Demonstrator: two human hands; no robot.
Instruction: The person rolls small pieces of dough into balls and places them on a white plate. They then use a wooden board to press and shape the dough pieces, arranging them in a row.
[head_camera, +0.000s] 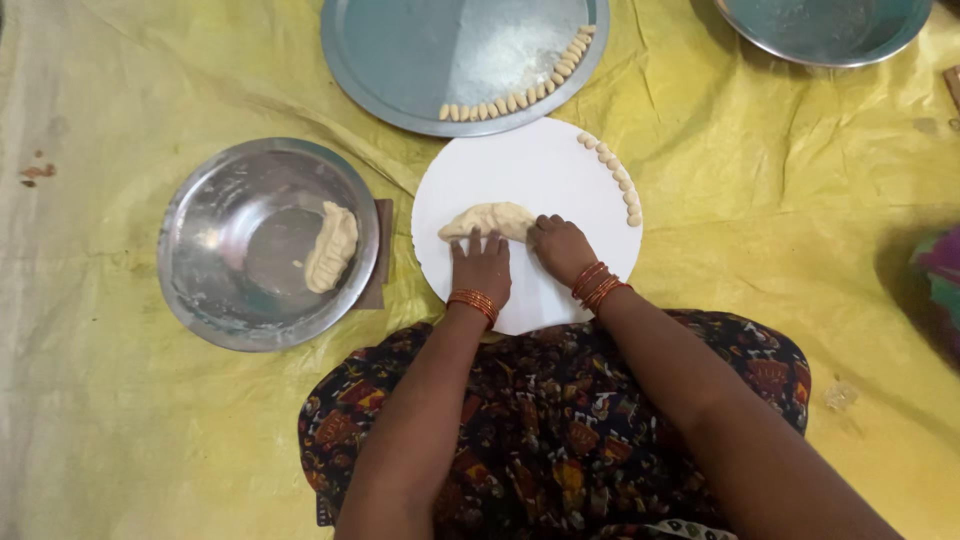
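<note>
Start at the left: a steel bowl (268, 244) sits on the yellow sheet (110, 400) covering the floor, and a spare strip of dough (332, 246) lies against its inner wall, curved and limp. That sag tells you how this material behaves: soft, light, and ready to stretch or tear if you lift it by one end.

Moving right, the round white board (540, 165) carries the dough roll (488, 219) you are working, which lies across the board's middle, tapered at both ends. Your left hand (481, 268) rests flat, fingers together and stretched onto the roll's near edge; its grip is open, pressing and not clamped. Your right hand (561, 247) is curled over the roll's right end, fingers bent down onto it, though you cannot tell whether they pinch around the dough or only press.

Judging by its look, the roll will dent under fingertips, so take it under the thick middle with both palms, not by the thin tips.

Farther right, small cut dough pieces (611, 175) line the board's edge, and more small pieces (520, 96) sit along the rim of the flat steel plate (400, 60) above.
</note>
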